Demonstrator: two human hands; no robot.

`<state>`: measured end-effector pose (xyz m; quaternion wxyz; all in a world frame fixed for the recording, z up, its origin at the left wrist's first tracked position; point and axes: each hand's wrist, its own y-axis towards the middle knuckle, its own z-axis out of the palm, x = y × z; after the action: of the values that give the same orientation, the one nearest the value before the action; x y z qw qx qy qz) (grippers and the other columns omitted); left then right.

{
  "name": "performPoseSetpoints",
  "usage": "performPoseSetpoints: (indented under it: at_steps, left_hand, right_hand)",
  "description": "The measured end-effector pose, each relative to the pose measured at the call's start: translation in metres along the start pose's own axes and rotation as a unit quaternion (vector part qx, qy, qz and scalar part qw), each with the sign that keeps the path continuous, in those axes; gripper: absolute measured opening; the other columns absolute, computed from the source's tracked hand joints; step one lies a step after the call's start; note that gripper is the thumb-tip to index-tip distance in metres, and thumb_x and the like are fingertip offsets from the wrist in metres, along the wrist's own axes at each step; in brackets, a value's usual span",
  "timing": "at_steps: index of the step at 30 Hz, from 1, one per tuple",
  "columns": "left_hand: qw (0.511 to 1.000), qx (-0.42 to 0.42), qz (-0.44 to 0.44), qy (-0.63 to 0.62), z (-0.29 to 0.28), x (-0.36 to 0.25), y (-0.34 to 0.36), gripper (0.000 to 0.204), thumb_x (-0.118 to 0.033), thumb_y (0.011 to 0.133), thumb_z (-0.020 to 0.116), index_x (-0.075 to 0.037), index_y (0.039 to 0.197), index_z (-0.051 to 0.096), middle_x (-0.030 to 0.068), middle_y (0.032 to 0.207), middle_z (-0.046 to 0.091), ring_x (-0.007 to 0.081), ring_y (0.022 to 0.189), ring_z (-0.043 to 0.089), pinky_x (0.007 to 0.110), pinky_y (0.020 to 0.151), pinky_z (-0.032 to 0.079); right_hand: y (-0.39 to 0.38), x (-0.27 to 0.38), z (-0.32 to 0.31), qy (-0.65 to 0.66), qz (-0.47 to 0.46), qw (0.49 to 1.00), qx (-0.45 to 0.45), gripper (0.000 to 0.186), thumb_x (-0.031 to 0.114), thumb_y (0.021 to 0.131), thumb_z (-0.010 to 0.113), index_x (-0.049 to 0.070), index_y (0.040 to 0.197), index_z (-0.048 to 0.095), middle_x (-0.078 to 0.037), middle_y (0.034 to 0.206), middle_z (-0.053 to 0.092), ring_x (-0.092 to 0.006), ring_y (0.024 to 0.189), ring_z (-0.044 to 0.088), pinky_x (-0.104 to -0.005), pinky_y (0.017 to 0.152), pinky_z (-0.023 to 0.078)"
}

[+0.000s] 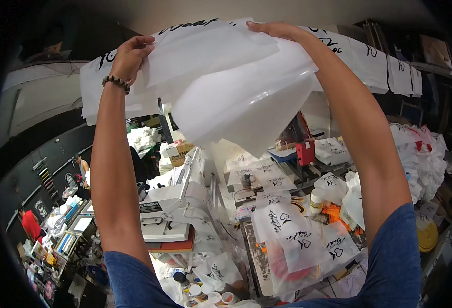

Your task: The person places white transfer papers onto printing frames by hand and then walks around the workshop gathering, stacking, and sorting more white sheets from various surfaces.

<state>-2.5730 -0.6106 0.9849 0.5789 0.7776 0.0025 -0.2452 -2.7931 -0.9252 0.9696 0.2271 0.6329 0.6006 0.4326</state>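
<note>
Both my arms are raised overhead. My left hand (pixel 131 57), with a beaded bracelet at the wrist, pinches the left edge of a thin translucent white sheet (pixel 200 56) with black lettering at its top. My right hand (pixel 276 30) grips that sheet's upper right part, some of its fingers hidden behind it. Below, a glossy whitish film or sheet (pixel 246 97) hangs down in a curve; I cannot tell whether it is part of the same piece. Several similar printed sheets (pixel 362 59) hang in a row at this height, reaching out to both sides.
A white heat press (pixel 172 205) stands below my left arm. On the right, a worktable holds printed sheets (pixel 287 231), a white bottle (pixel 317 200) and orange scraps. Open jars (pixel 198 292) sit near me. Bagged goods (pixel 421 159) pile up far right. Two people are at the far left.
</note>
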Motion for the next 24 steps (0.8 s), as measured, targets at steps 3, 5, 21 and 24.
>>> performPoseSetpoints:
  at_steps: [3, 5, 21, 24]
  left_hand:
    - [0.999, -0.028, -0.014, -0.023, 0.002, -0.002, -0.001, 0.018, -0.001, 0.083, 0.066, 0.000, 0.101, 0.064, 0.0009, 0.086, 0.062, 0.0032, 0.062, 0.047, 0.019, 0.052, 0.034]
    - [0.989, -0.106, -0.041, -0.091, 0.006, -0.002, -0.004, 0.018, 0.000, 0.082, 0.065, -0.001, 0.100, 0.065, 0.0013, 0.086, 0.064, 0.0027, 0.066, 0.054, 0.018, 0.051, 0.033]
    - [0.975, -0.123, 0.041, 0.182, 0.013, 0.001, -0.040, 0.023, -0.012, 0.075, 0.073, -0.001, 0.094, 0.066, 0.0072, 0.086, 0.068, 0.0122, 0.074, 0.064, 0.024, 0.064, 0.048]
    - [0.953, -0.167, 0.037, 0.251, 0.014, -0.005, -0.060, 0.026, -0.017, 0.075, 0.074, -0.002, 0.094, 0.067, 0.0096, 0.089, 0.069, 0.0157, 0.077, 0.066, 0.026, 0.070, 0.051]
  right_hand:
    - [0.014, -0.011, 0.000, 0.084, -0.001, 0.996, 0.036, 0.074, 0.062, 0.083, 0.059, 0.006, 0.131, 0.055, -0.018, 0.129, 0.054, -0.0280, 0.118, 0.052, -0.0358, 0.100, 0.039]
    - [0.012, -0.020, 0.001, 0.138, 0.011, 0.990, 0.014, 0.079, 0.064, 0.079, 0.062, 0.005, 0.130, 0.055, -0.018, 0.131, 0.053, -0.0285, 0.121, 0.049, -0.0347, 0.102, 0.037]
    - [-0.122, -0.016, -0.006, 0.208, 0.087, 0.974, -0.004, 0.070, 0.061, 0.079, 0.066, 0.004, 0.117, 0.064, -0.010, 0.098, 0.068, -0.0125, 0.087, 0.063, -0.0265, 0.078, 0.049]
    - [-0.154, -0.016, -0.010, 0.330, 0.105, 0.938, 0.012, 0.056, 0.048, 0.081, 0.071, 0.002, 0.112, 0.065, -0.009, 0.090, 0.068, -0.0114, 0.079, 0.063, -0.0258, 0.074, 0.050]
